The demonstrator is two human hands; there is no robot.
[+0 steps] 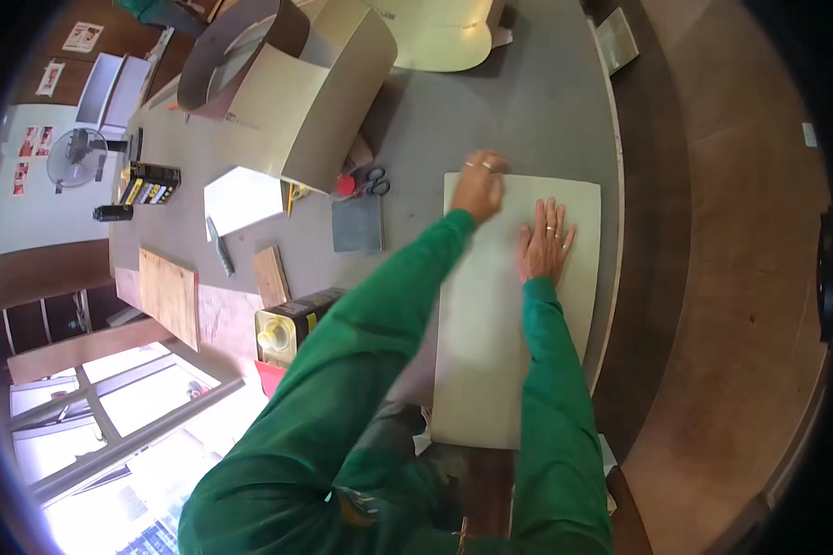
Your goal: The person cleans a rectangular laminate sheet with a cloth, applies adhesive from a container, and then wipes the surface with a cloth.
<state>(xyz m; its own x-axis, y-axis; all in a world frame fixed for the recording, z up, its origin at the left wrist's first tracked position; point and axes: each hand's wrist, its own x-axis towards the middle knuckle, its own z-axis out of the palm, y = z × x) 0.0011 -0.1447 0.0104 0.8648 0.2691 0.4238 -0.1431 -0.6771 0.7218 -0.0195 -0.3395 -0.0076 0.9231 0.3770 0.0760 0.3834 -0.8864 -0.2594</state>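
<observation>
2 bare hands [543, 252], 1 rect. pale-cream sheet [481, 361], 1 pr. blk-handled scissors [371, 184], 1 sq. dk-gray pad [356, 225], 2 lt-brn wooden boards [169, 294] on tabletop [555, 102], 1 yel.-capped metal can [296, 326].

Right hand [547, 248] flat on the pale rectangular sheet [481, 351], fingers spread, rings showing! Left hand [479, 190] is blurred, fingers curled, up at the sheet's far-left corner; whether it grips anything, can't tell. Left of that on the grey tabletop [551, 92]: black-handled scissors [377, 182] beside a red round object [345, 185], a dark grey square slab [356, 226] just below, and big curled sheets [342, 116] standing beyond. Nearer in, a metal can [277, 337] by the left sleeve [342, 356]!
</observation>
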